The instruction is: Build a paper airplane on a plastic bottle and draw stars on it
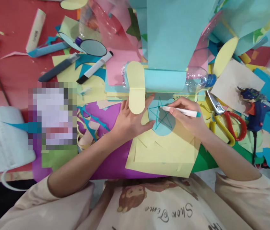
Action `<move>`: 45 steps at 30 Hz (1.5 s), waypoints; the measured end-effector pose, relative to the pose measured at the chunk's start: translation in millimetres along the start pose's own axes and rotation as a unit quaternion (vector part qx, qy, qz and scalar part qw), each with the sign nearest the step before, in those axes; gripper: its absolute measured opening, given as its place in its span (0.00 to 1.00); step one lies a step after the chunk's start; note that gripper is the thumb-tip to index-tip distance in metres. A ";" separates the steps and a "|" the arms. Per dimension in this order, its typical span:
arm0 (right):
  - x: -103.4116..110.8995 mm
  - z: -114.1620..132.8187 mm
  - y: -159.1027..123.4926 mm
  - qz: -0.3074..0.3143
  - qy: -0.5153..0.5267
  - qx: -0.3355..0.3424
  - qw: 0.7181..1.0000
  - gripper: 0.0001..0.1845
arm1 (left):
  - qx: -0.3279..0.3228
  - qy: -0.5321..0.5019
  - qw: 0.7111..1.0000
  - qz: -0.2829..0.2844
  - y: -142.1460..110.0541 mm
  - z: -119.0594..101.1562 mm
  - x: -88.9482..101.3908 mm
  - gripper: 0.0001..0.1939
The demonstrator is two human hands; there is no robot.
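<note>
My right hand grips a white marker with a green end, its tip on a light blue paper circle. Green lines on the circle form a star. Fingers spread, my left hand rests at the circle's left edge, thumb and index fingertip by it. A pale yellow paper strip with rounded ends covers part of that hand. Under the circle lie pale yellow sheets. Just beyond the hands lies a clear plastic bottle wrapped in light blue paper.
On the right are red-and-yellow-handled scissors and a blue glue gun with a cord. A black-and-white marker, a dark grey pen-shaped tool and paper scraps lie to the left. A white pouch sits at the far left.
</note>
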State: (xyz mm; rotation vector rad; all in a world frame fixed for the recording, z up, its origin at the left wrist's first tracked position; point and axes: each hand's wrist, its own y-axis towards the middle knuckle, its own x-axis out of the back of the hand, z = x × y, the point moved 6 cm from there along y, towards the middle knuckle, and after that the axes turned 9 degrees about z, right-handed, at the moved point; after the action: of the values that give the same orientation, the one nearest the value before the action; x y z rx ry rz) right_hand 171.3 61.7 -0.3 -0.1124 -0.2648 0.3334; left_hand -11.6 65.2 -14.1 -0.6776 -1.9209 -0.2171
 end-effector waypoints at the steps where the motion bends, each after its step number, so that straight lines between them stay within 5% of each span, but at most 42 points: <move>1: -0.2 0.7 0.0 0.003 -0.004 0.004 1.000 0.09 | 0.001 0.003 1.000 0.002 -0.1 0.0 0.1 0.36; 20: -8.0 9.7 -2.4 0.101 0.003 0.005 0.995 0.10 | -0.001 -0.015 1.000 0.008 0.3 -0.9 0.1 0.36; 29: 1.4 1.3 -2.3 0.012 -0.001 -0.002 1.000 0.08 | 0.004 -0.005 1.000 0.007 -0.6 0.0 0.1 0.36; 45: -4.6 4.9 -2.9 0.074 0.022 -0.010 0.997 0.08 | -0.005 0.002 1.000 -0.003 -0.3 0.6 -1.0 0.36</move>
State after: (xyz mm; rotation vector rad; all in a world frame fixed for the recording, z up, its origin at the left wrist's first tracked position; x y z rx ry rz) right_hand 166.7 57.8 3.8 -0.1595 -0.2170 0.4748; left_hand -12.0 64.8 -15.3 -0.6780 -1.9184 -0.2320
